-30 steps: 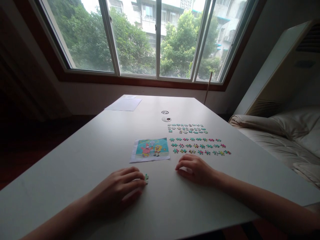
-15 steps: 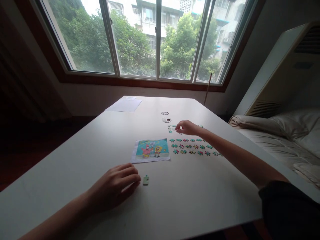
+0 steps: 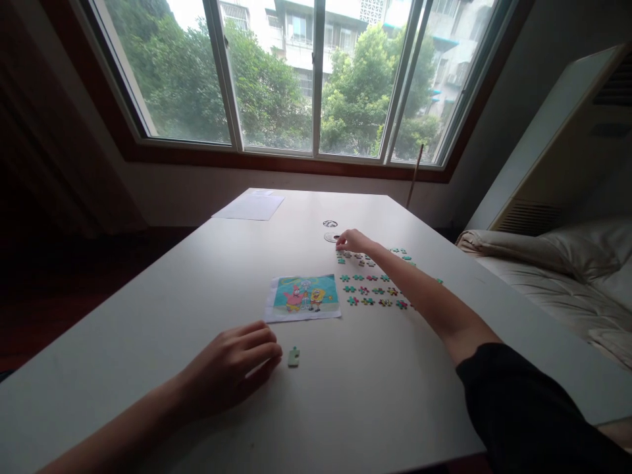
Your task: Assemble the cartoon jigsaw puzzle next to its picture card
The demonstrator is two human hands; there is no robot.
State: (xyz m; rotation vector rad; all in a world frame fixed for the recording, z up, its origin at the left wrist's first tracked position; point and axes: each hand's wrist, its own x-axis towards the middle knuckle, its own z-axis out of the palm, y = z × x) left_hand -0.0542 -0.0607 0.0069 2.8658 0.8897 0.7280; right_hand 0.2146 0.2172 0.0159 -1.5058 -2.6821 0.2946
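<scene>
Jigsaw pieces lie in spaced rows on the right half of a white surface, partly hidden by the right forearm. Farther back, at the left, rests a pale sheet; nearer, just left of the rows, lies a printed cartoon picture. The right hand reaches the far-left end of the rows, fingers bent downward; whether they grip a piece cannot be told. The left hand rests before the picture, fingers loosely curled and parted, holding nothing visible. Just beside its fingertips lies a single green piece.
</scene>
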